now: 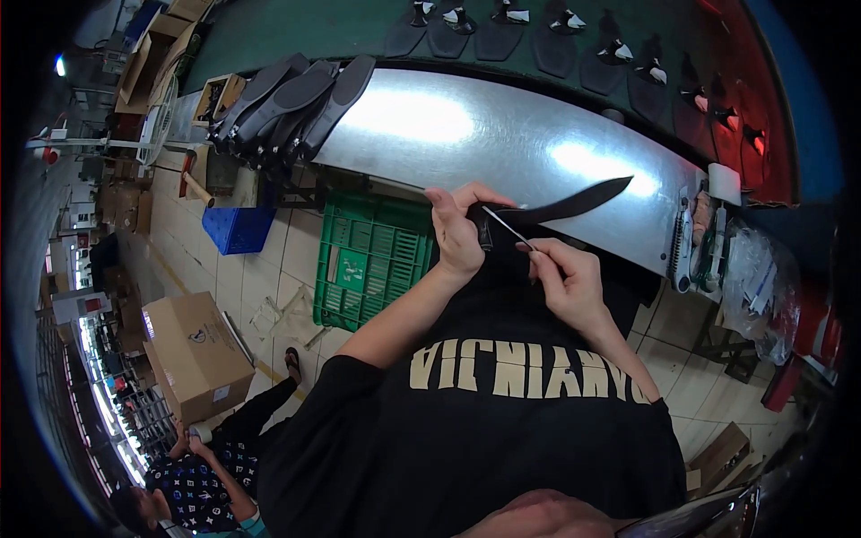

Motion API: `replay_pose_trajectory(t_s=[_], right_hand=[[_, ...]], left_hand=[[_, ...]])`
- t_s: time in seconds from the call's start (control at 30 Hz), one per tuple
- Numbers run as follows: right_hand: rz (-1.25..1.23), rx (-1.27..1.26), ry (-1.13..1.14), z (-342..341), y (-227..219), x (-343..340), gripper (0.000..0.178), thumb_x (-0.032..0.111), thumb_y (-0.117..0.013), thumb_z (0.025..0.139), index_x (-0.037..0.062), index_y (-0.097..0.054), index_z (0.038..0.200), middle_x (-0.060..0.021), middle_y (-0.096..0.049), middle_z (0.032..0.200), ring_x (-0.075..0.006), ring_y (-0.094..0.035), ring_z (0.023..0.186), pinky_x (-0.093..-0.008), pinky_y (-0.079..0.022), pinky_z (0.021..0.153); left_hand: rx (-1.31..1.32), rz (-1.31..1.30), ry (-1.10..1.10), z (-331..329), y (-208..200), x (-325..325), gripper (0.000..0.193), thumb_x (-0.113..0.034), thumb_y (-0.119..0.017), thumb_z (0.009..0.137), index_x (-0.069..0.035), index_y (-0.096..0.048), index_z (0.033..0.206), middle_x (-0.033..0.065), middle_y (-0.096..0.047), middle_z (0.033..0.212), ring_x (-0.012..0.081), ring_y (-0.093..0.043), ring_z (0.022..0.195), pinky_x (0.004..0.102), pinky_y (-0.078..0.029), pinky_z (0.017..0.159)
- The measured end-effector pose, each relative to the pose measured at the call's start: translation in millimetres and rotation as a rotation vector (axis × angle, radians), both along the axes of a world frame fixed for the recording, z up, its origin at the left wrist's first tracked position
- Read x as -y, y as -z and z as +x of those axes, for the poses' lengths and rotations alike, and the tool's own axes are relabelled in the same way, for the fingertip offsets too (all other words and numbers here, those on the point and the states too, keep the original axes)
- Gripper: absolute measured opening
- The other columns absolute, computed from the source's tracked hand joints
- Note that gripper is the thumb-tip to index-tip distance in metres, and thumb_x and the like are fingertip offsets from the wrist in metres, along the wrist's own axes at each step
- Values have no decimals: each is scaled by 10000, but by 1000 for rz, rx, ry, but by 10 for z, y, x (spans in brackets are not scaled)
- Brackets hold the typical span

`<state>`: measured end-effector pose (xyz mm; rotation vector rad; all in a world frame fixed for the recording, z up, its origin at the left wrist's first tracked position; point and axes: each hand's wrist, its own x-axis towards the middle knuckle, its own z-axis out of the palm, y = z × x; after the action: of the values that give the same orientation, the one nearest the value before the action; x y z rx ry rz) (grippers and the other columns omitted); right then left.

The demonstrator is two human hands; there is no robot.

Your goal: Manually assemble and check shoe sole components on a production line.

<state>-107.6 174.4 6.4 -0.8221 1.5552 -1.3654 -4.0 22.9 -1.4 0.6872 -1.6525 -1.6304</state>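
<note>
My left hand (461, 235) is closed round the heel end of a black shoe (565, 204), its thumb raised. The shoe lies on its side in the air, its thin curved sole pointing right over the bench edge. In a pinch of thumb and fingers, my right hand (571, 280) holds a thin pale rod-like tool (509, 229). The far tip of that tool meets the shoe's heel end beside my left fingers. What the tip touches is too small to make out. Several black shoes (296, 97) are heaped at the left of the metal bench (421, 117), soles mostly up.
Beyond the bench runs a green conveyor belt (341, 31) carrying several shoes. A green crate (372, 260), blue bin (240, 229) and hammer (193, 184) are at the left. Tools and a plastic bag (760, 287) sit right. A person (197, 484) handles a cardboard box (197, 354) lower left.
</note>
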Motion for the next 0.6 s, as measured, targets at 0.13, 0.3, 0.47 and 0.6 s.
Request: replay_pose_trajectory(t_s=[0.13,0.3,0.47,0.6], right_hand=[[-184,-565,126,100,25,61,82,-5,-615,884,-17,-643,961,-139,-636,769,-272,-627,615,-322,-490,565],[-285,-597,7,163,-79,52,77,-10,-636,864,-4,-635,941,-129,-634,775,-281,-632,635,-330,-494,571],[-136,-674,155,-19,-11,106,36,31,-618,888,12,-629,917,-132,-622,762,-303,-629,634,-364,-489,571],[-113,-580,86,78,84,209,41,30,-603,893,9,-591,860,-166,-591,718,-348,-611,626,-380,-474,566]], left_hand=[[9,-45,42,2,-63,22,1055,-790,31,876,6,-651,753,85,-663,719,153,-602,685,238,-464,719],[-190,614,76,11,89,138,840,-779,-222,915,-42,-615,829,63,-608,699,157,-565,644,237,-416,557],[-161,1285,-51,-173,-148,118,626,-741,-503,853,-123,-604,847,44,-607,706,167,-565,624,271,-432,539],[-284,1462,-183,-241,33,100,576,-716,-530,856,-146,-612,869,51,-596,687,210,-582,631,304,-418,515]])
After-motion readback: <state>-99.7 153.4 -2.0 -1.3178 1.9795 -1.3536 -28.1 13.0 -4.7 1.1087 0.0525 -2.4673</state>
